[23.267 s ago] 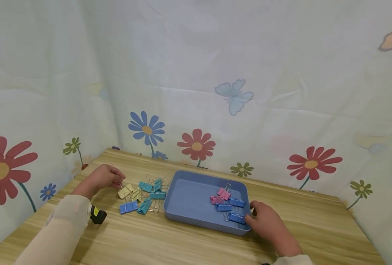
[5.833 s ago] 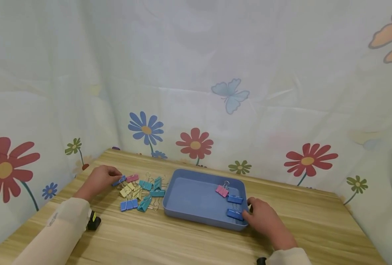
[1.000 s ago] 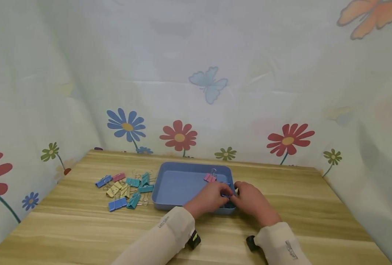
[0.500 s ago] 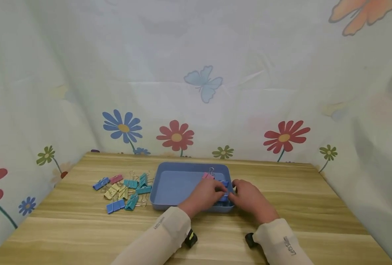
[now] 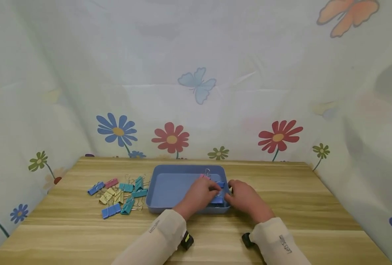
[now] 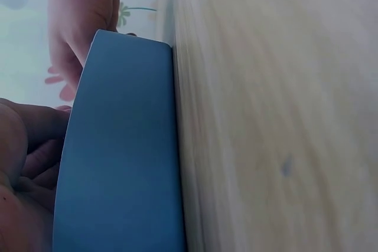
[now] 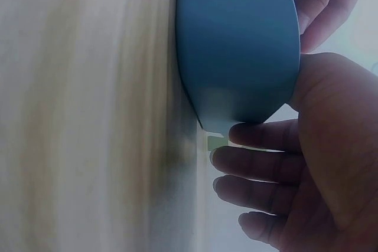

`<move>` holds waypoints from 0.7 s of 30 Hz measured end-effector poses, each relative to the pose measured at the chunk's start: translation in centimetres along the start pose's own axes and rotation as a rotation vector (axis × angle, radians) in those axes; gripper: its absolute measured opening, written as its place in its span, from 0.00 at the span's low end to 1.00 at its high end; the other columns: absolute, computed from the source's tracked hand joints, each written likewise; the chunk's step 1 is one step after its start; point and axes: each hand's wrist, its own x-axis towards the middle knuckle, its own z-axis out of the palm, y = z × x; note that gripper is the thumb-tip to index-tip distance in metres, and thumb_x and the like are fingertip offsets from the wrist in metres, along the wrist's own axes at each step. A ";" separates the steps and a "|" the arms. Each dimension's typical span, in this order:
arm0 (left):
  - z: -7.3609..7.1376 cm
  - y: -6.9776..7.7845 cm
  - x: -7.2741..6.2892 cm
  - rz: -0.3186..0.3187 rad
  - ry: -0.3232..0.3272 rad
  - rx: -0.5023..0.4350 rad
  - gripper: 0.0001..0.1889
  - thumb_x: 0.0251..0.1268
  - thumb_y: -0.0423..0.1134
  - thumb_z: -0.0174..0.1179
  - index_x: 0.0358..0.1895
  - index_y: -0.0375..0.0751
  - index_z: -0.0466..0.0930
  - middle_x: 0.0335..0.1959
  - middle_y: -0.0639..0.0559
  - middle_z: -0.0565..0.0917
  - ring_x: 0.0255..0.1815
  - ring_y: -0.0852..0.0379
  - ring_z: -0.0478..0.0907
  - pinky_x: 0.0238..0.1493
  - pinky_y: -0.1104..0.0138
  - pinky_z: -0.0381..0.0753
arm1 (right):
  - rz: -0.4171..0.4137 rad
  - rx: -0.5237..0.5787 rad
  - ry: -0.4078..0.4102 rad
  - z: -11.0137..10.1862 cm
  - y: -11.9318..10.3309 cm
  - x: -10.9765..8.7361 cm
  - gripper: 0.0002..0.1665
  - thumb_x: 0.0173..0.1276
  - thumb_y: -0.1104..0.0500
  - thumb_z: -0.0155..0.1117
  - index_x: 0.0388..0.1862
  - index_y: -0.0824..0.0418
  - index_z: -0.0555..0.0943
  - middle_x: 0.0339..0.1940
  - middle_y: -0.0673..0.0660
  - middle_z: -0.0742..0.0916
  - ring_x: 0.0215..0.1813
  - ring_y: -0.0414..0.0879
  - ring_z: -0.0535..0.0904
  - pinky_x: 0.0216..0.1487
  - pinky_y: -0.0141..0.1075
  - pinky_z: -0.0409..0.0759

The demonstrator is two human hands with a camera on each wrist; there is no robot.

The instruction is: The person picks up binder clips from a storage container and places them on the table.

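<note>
In the head view, my left hand [image 5: 197,195] reaches into the right part of the blue tray [image 5: 167,187]. Its thumb and fingertips pinch a blue binder clip [image 5: 217,200], partly hidden by them. Another blue clip [image 5: 220,184] lies just behind, and a pink binder clip [image 5: 203,176] is half covered by the hand. At the tray's right end, my right hand [image 5: 247,200] holds the rim, thumb at the edge and fingers outside. The right wrist view shows those fingers [image 7: 260,163] against the outer end wall; the left wrist view shows mostly the tray's side [image 6: 121,146].
Left of the tray, a loose pile holds teal clips [image 5: 128,206], yellow clips [image 5: 107,195], blue clips [image 5: 111,211] and a pink clip [image 5: 111,183]. The wooden table [image 5: 302,213] meets a flowered curtain [image 5: 235,110] at the back.
Since about six seconds ago, my left hand has left a blue clip on the pile and moved right into the tray, onto another blue clip. Earlier, a pink clip also went from tray to pile.
</note>
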 end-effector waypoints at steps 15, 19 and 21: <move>-1.2 -0.2 -0.6 -0.031 0.036 -0.004 0.09 0.68 0.41 0.60 0.44 0.50 0.89 0.43 0.60 0.88 0.55 0.58 0.79 0.59 0.60 0.78 | 0.010 0.001 -0.006 -0.2 -0.5 -0.1 0.21 0.62 0.53 0.63 0.49 0.66 0.79 0.39 0.58 0.85 0.39 0.49 0.81 0.45 0.48 0.80; -1.8 -0.1 -1.0 -0.046 0.042 -0.050 0.09 0.68 0.40 0.60 0.44 0.48 0.88 0.44 0.58 0.87 0.47 0.61 0.81 0.49 0.64 0.81 | 0.008 0.006 -0.003 -0.1 -0.4 -0.1 0.22 0.62 0.54 0.63 0.50 0.66 0.79 0.39 0.58 0.85 0.39 0.49 0.81 0.45 0.48 0.81; -2.3 -0.2 -1.2 -0.060 0.042 -0.086 0.09 0.68 0.40 0.59 0.45 0.47 0.88 0.45 0.57 0.87 0.36 0.63 0.81 0.41 0.68 0.80 | 0.017 0.005 -0.005 -0.1 -0.4 -0.1 0.22 0.62 0.54 0.63 0.50 0.67 0.78 0.39 0.58 0.85 0.39 0.48 0.81 0.45 0.48 0.81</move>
